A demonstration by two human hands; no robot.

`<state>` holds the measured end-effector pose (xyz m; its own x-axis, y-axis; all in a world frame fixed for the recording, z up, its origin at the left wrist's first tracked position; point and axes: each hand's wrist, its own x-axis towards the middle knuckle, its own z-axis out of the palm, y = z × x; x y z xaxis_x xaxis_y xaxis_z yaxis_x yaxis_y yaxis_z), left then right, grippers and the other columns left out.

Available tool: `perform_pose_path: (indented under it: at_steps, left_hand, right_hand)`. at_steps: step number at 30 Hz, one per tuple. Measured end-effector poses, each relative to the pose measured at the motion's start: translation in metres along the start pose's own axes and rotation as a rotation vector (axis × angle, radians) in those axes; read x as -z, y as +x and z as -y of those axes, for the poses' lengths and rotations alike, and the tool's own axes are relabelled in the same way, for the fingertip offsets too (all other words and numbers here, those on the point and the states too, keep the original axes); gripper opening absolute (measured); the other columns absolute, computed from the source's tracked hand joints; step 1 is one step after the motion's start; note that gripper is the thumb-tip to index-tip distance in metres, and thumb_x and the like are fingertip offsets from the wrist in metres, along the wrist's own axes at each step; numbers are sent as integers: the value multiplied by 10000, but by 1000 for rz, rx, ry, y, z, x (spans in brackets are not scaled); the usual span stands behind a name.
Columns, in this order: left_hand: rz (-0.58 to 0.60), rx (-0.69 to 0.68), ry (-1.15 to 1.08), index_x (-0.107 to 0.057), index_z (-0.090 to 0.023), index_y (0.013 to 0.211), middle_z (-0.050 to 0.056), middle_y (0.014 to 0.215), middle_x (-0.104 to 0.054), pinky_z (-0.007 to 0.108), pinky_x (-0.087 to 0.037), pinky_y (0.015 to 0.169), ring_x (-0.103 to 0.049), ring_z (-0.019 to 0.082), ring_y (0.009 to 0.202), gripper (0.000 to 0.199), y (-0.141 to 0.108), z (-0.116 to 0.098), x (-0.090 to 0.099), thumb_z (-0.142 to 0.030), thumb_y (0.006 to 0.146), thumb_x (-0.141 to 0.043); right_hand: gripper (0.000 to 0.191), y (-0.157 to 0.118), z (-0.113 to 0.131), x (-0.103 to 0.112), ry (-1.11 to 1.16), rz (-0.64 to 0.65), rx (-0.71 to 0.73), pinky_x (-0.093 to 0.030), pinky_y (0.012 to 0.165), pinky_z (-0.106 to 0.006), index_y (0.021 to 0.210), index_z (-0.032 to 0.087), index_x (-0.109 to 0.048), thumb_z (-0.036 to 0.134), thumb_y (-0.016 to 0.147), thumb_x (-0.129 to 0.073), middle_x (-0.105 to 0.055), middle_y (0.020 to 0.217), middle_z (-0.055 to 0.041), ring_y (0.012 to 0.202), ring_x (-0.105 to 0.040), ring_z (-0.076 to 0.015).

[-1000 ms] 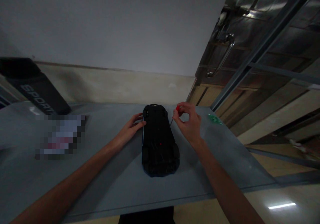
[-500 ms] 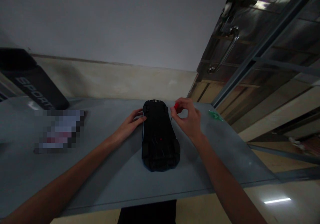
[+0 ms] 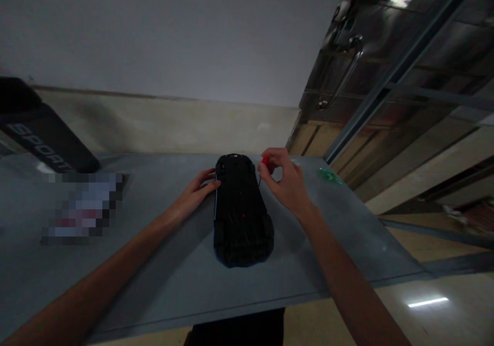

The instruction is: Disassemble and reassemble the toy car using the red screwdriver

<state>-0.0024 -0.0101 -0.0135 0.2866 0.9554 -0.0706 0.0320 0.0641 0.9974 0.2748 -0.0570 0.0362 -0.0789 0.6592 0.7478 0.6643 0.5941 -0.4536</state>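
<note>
Head view: gray table (image 3: 154,279) against a pale wall (image 3: 173,37), metal door (image 3: 372,42) at far right. Mid-table, a black toy car (image 3: 240,202) lies underside up; the left hand (image 3: 197,189), thumb and fingers parted, touches its left side, the right hand (image 3: 283,179) pinching a red-handled tool (image 3: 265,160) at its right.

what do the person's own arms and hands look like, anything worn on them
The left hand and right hand are bare, without gloves. Both slim forearms are uncovered as far as the picture shows: no sleeves, watch or bracelet visible. Fine detail is too dim to tell.
</note>
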Motion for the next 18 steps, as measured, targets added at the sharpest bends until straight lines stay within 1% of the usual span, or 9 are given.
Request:
perform_pose_path:
  at_steps: [4,7,9,12,14,18]
  left_hand:
    - [-2,-7,-1,-773,-288,1526,141,1680,-764,579,-503,1362,-690,431,1585,672,1,1,0,-548,921,-906]
    - [-10,-9,-4,-787,-300,1504,134,1656,-782,588,-510,1354,-686,438,1588,650,0,-1,-1,-539,911,-903]
    - [-18,-11,-8,-797,-301,1489,132,1647,-788,590,-515,1349,-687,440,1587,633,-1,-2,-2,-532,909,-902]
    - [-17,-17,1,-800,-294,1484,133,1651,-785,567,-505,1360,-675,433,1602,620,-2,-4,-2,-520,916,-905]
    - [-11,-8,-7,-775,-273,1521,136,1681,-765,562,-493,1368,-666,430,1610,647,-2,-3,-2,-509,932,-898]
    - [-16,13,-23,-737,-232,1573,155,1722,-734,546,-499,1354,-668,433,1599,682,0,-1,-3,-477,952,-879]
  right_hand:
    - [167,0,1,1,13,62,13,-649,855,-370,1321,308,-648,346,1172,-582,-808,995,-17,833,-778,-213]
    - [211,1,1,2,18,102,39,-647,916,-378,1364,305,-668,325,1197,-540,-818,1064,-34,893,-785,-217]
    - [232,1,1,2,25,113,42,-641,926,-371,1383,306,-667,311,1205,-520,-818,1078,-33,899,-783,-215]
    - [243,1,2,3,15,112,34,-626,904,-357,1379,307,-671,305,1212,-495,-810,1065,-29,880,-765,-210]
    - [241,1,3,4,-18,107,31,-617,913,-361,1370,308,-686,323,1216,-501,-801,1041,-27,875,-750,-214]
    - [189,2,4,4,-111,71,42,-589,930,-367,1327,311,-726,358,1189,-606,-754,943,-4,847,-713,-220]
